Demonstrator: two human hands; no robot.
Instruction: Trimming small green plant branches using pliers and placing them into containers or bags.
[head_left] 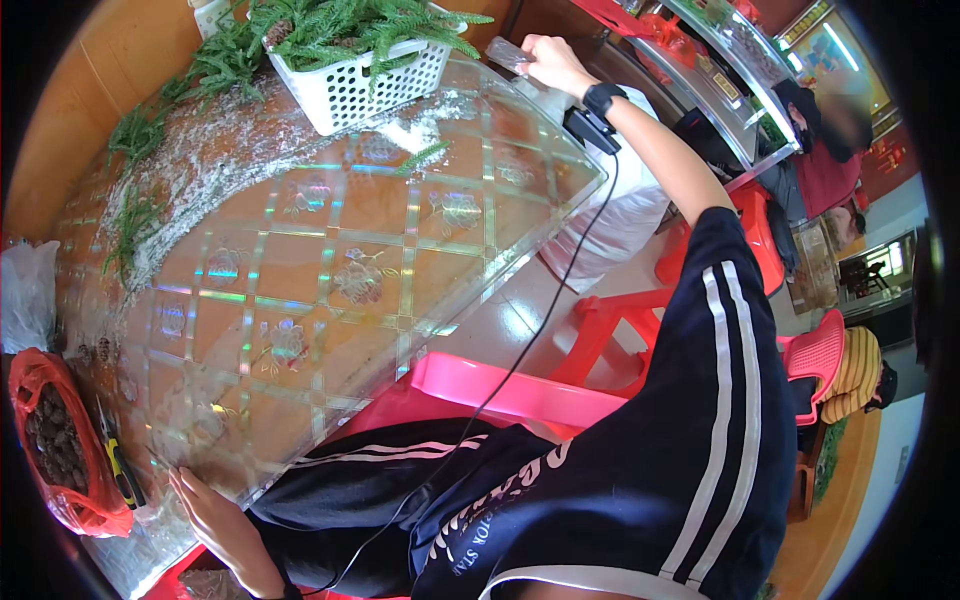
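My right hand (556, 66), wearing a dark wristband, is stretched out at the table's far right corner. Its fingers are closed on a small, greyish, see-through flat piece (508, 55), whose kind I cannot make out. Close to that hand stands a white perforated plastic basket (365, 92) heaped with green artificial pine sprigs (345, 25) and a few pine cones. At the near left, my left hand (212, 520) lies flat on the table edge, fingers extended, holding nothing. Beside it are yellow-and-black handled pliers (122, 470) and a red plastic bag (85, 500) full of dark pine cones (58, 438).
White flakes (205, 165) and loose sprigs (138, 130) litter the patterned table cover (330, 250). A white plastic bag (610, 220) hangs by the right edge, near red stools (620, 320). A black cable (545, 325) crosses my lap. Other people (835, 150) sit at the right.
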